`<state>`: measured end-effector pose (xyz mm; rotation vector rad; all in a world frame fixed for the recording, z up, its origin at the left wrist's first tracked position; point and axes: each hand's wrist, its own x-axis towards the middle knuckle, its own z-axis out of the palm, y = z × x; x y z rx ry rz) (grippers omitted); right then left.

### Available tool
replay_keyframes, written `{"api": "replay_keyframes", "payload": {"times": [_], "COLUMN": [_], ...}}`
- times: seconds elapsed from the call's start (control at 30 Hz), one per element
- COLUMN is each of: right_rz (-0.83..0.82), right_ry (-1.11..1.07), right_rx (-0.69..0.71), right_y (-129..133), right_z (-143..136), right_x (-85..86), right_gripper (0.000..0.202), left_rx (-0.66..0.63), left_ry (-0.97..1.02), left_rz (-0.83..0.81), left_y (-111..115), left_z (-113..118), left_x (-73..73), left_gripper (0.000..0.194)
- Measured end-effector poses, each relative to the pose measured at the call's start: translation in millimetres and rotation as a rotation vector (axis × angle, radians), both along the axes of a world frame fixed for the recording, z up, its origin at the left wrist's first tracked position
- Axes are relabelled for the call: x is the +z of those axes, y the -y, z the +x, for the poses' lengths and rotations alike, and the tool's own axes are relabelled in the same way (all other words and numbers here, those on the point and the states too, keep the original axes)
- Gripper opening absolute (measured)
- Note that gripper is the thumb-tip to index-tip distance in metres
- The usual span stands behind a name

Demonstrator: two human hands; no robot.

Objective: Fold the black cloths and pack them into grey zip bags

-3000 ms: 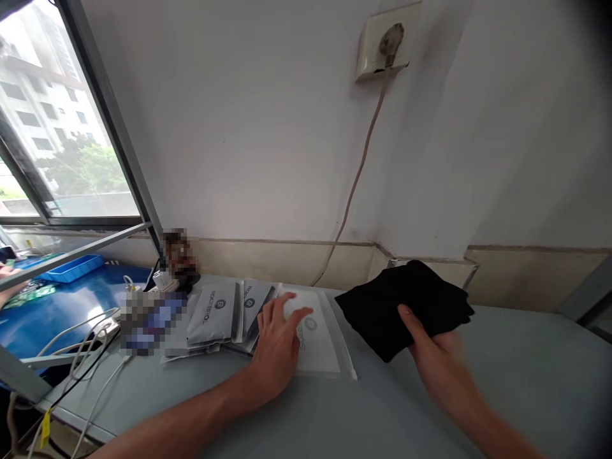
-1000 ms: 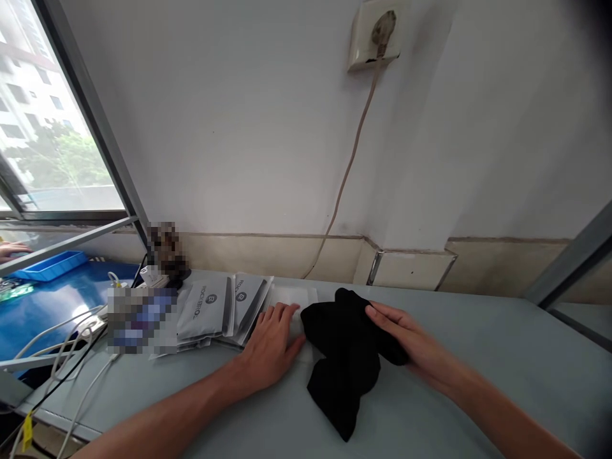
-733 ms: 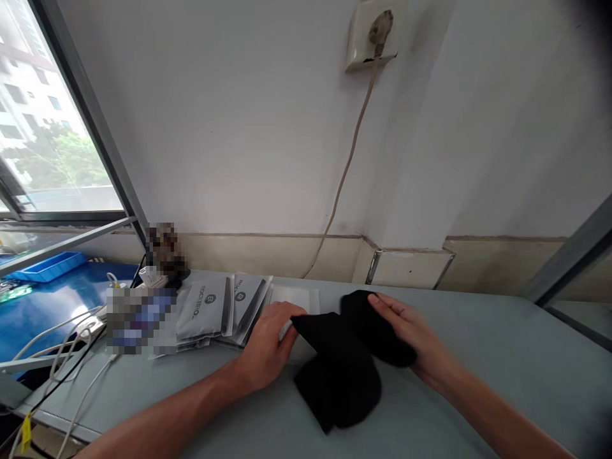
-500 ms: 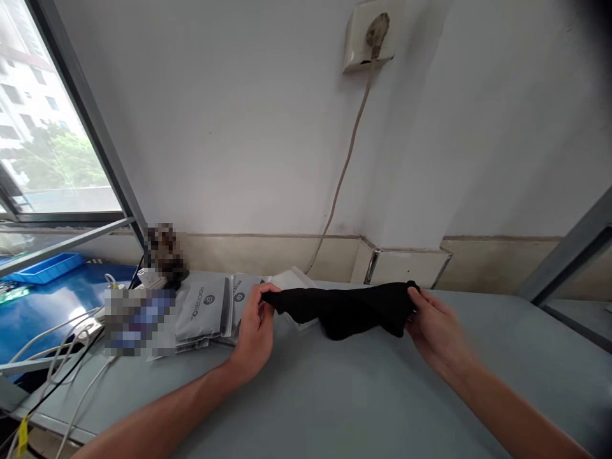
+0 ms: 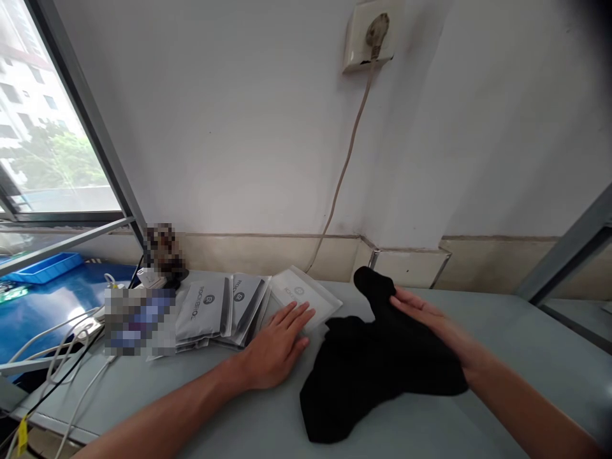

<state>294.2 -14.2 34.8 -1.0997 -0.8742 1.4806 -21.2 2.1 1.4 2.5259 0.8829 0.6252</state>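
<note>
A soft black cloth piece (image 5: 382,363), its exact kind unclear, spreads over the front right of the grey table, with a narrow rounded end pointing toward the wall. My right hand (image 5: 430,325) holds its upper right side, fingers long against the fabric and the thumb hidden by it. To the left, my left hand (image 5: 275,350) holds nothing. Its fingers are spread flat, and the fingertips rest over the near edge of a clear plastic bag (image 5: 306,293) with a printed logo. Beside that hand lie grey printed packets (image 5: 203,309) in clear sleeves, overlapping in a row.
White cables (image 5: 71,350) and a black one run over the table's left end. A blue tray (image 5: 52,266) sits on a blue surface below the window. From the wall socket (image 5: 368,35) a cord (image 5: 347,159) hangs down behind the table. A grey metal frame (image 5: 568,255) slants at right.
My left hand has let go of the black cloth and moved right onto the clear bag, opening flat. The cloth, stretched between both hands before, has come down nearer me, by my right hand.
</note>
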Motion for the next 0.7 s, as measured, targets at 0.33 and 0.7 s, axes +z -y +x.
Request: {"api": "replay_keyframes", "payload": {"times": [0.33, 0.7], "right_rz": [0.302, 0.223], "right_ry": [0.685, -0.004], "right_rx": [-0.547, 0.106], "right_y": [-30.7, 0.2], "right_z": [24.8, -12.1], "right_x": [-7.5, 0.0], "right_gripper": [0.02, 0.031], "left_rx": [0.084, 0.127], "left_ry": [-0.062, 0.031], "left_rz": [0.167, -0.022], "left_y": [1.8, 1.9], "left_z": [7.0, 6.4], "left_x": [0.5, -2.1], "left_gripper": [0.038, 0.057]}}
